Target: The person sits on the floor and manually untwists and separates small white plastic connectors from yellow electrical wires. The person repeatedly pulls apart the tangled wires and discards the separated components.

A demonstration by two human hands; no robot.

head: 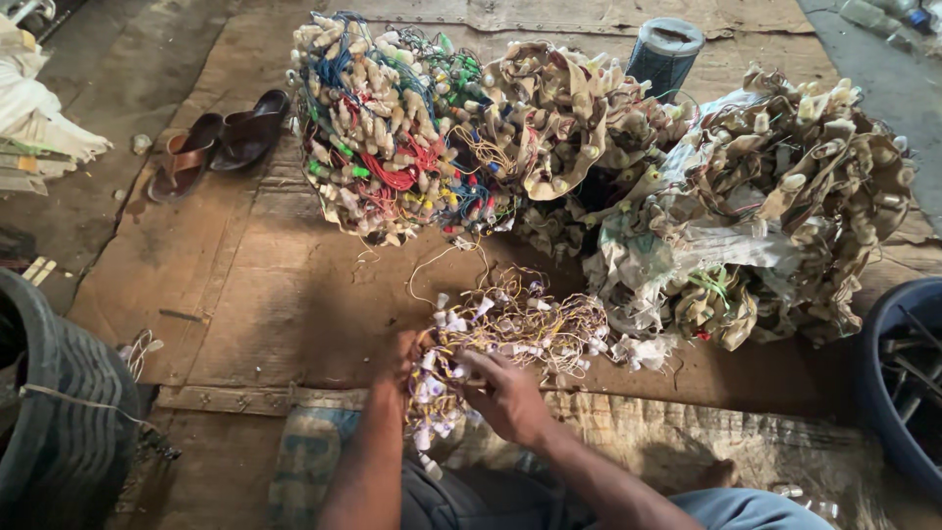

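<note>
Both hands are closed on a tangle of yellow wire with white sockets: left hand, right hand. Large bundles of wired sockets are heaped just behind it on the floor mat.

My left palm hides behind the wire bundle, while the tyre and blue tub run off the edges.

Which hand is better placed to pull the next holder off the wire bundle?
Probably the right hand: its fingers already pinch at the white holders in the wire bundle. The left hand grips the bundle's near end, steadying it.
</note>
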